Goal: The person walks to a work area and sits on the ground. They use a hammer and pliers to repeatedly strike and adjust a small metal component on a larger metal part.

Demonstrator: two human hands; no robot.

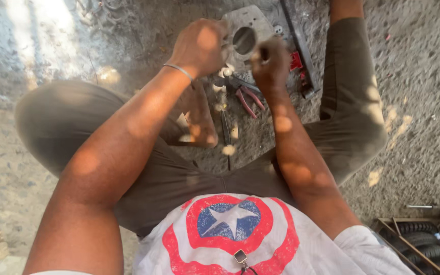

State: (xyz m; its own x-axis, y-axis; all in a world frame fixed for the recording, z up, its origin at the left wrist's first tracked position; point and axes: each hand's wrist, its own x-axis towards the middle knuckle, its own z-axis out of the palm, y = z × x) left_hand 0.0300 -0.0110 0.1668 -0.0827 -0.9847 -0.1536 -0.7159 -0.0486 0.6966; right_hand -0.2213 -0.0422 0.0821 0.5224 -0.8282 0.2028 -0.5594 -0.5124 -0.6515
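The left hand (199,47) is closed on the edge of a grey metal plate (245,30) with a round hole in the middle, and it holds this plate up above the ground (418,81). The right hand (271,63) is clenched around a small dark tool at the right rim of the plate; what kind of tool I cannot tell. Just under the hands, red-handled pliers (250,101) lie on the ground between the knees. A long screwdriver (226,130) lies near them, beside the bare foot (199,119). Black tyres (429,244) are stacked at the lower right.
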